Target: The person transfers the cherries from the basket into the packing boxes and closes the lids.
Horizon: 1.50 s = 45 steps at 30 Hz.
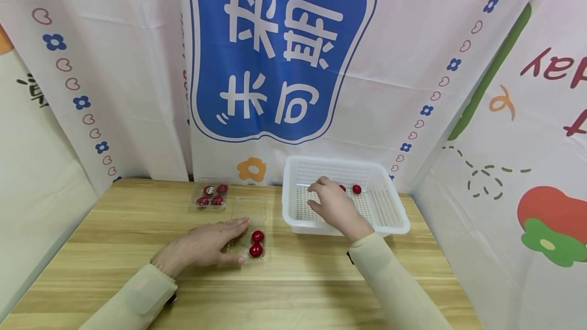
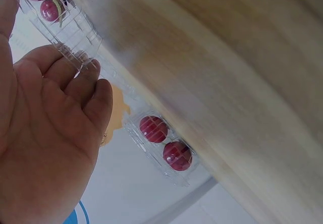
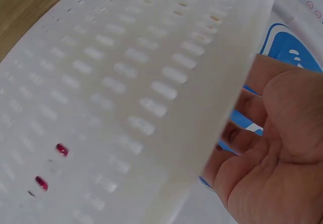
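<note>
My left hand (image 1: pixel 204 244) lies with its fingers extended against an open clear plastic box (image 1: pixel 238 254). Two round red fruits (image 1: pixel 257 243) sit on the right side of that box, and its clear lid (image 1: pixel 248 209) is folded back behind. The left wrist view shows the left fingers (image 2: pixel 83 80) touching the plastic edge. Over the white basket (image 1: pixel 293 229) hovers my right hand (image 1: pixel 337 208), thumb and fingers apart, with nothing visible between them. Beyond it in the basket are two red fruits (image 1: pixel 356 189), one partly hidden by the hand. The basket wall hides the right fingertips in the right wrist view.
A second clear box (image 1: pixel 208 207), which looks shut, holds several red fruits at the table's back left. The wooden table (image 1: pixel 293 299) meets a printed white curtain (image 1: pixel 367 116) at the back and more printed cloth at both sides.
</note>
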Tool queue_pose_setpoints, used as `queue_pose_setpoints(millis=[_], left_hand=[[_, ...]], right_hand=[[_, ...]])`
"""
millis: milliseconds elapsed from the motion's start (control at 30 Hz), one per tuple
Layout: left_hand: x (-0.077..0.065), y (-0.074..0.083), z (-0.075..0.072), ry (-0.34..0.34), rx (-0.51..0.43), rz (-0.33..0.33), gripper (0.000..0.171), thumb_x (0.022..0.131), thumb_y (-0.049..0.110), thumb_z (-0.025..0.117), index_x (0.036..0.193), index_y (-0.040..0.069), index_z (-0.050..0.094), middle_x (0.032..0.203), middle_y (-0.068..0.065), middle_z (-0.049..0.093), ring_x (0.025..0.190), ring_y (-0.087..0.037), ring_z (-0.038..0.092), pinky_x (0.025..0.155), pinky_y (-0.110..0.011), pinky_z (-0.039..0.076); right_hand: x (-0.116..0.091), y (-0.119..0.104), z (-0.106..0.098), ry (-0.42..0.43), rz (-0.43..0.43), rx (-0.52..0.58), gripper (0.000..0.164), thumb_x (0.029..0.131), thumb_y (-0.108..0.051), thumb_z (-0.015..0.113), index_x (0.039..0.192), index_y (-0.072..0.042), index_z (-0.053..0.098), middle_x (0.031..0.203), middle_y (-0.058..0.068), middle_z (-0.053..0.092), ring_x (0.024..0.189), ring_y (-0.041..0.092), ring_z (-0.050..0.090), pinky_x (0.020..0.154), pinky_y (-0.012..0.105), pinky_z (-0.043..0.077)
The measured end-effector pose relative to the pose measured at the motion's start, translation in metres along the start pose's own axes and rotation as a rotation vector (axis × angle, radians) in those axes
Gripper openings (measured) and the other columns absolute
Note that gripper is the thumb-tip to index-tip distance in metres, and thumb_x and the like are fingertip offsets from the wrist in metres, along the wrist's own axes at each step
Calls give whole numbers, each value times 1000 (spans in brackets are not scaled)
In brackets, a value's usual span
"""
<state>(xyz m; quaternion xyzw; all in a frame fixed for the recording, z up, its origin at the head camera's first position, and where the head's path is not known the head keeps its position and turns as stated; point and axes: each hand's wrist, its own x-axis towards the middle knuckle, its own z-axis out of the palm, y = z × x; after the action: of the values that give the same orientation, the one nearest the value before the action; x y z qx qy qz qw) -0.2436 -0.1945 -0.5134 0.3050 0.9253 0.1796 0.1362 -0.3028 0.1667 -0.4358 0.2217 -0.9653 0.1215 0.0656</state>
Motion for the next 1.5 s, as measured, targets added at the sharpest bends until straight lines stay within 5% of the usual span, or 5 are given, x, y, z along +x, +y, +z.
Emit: queue_pose_setpoints(millis=[567,1500], left_hand=[[0,0,0,-2,-4,-6,106,106,69,77,183,6,39,193,-15,36,178,-43,41,144,-68,39],[0,1,0,2,-9,-2,105,107,67,79,182,5,40,193,-16,37,177,-44,42,144,-67,39]], right_hand=[[6,54,17,-65,114,-30,38,107,-19,88,139,0,80,142,20,78,133,39,78,117,54,68],[6,93,29,-235,297,7,66,114,-24,80,170,2,57,176,26,58,165,46,57,140,62,49]])
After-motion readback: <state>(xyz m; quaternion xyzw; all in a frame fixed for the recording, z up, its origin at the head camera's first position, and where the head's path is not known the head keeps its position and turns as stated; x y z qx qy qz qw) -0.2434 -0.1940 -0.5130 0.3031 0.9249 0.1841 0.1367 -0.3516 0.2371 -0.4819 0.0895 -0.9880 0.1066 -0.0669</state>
